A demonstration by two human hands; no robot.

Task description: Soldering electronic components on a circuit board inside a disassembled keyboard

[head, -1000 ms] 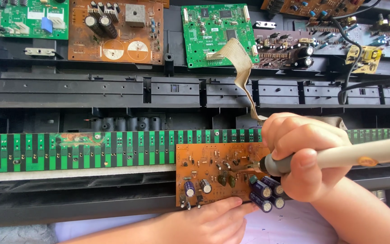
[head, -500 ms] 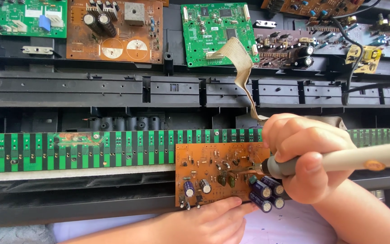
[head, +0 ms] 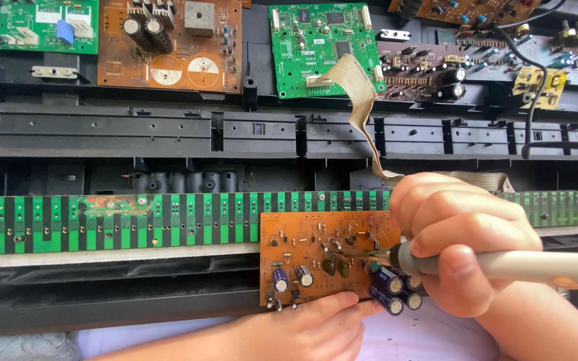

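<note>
At the near edge of the opened keyboard chassis (head: 168, 134), the right hand (head: 466, 244) is clamping a soldering iron (head: 503, 265) while the left hand (head: 309, 327) is pressing the orange circuit board (head: 309, 251), whose capacitors (head: 393, 287) the hot tip is probably risking scorching

Hands in view: two, the left hand (head: 309, 327) and the right hand (head: 466, 244). Soldering iron (head: 503, 265): one. Small orange circuit board (head: 316, 257): one. Dark blue cylindrical capacitors (head: 393, 287) clustered at its lower right corner: at least three; the exact count cannot be told. Long green contact strip (head: 102, 224): one. Green circuit boards along the top: two, one at the left (head: 35, 23) and one at the centre (head: 322, 47). Large brown circuit board (head: 168, 43): one. Flat ribbon cable (head: 359, 100): one.
</note>
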